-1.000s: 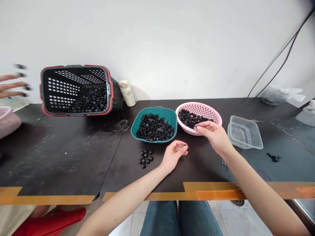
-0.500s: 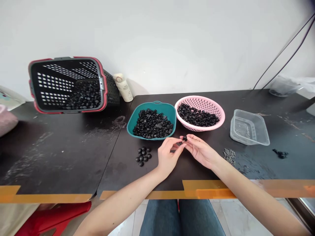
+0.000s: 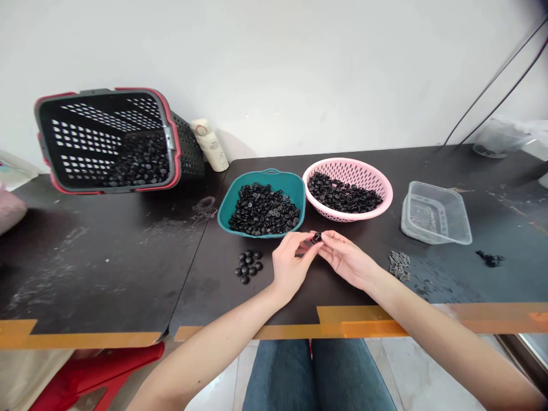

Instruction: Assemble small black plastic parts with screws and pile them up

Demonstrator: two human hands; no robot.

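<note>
On your counter [image 3: 107,274], a teal bowl [image 3: 223,217] and a pink strainer [image 3: 387,194] hold black discs [image 3: 263,210]. Your left hand [image 3: 291,268] and right hand [image 3: 346,260] meet just below them, fingers [image 3: 299,242] narrow, holding 1 small black piece [image 3: 317,238] between them. You are handling that single piece; it calls for a steady pinch.

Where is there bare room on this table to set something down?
The widest free patch is the dark tabletop between the tipped basket and the orange tape. It is crowded around the teal bowl and pink colander, where the left hand and right hand hold a small black piece, beside loose black discs.
</note>
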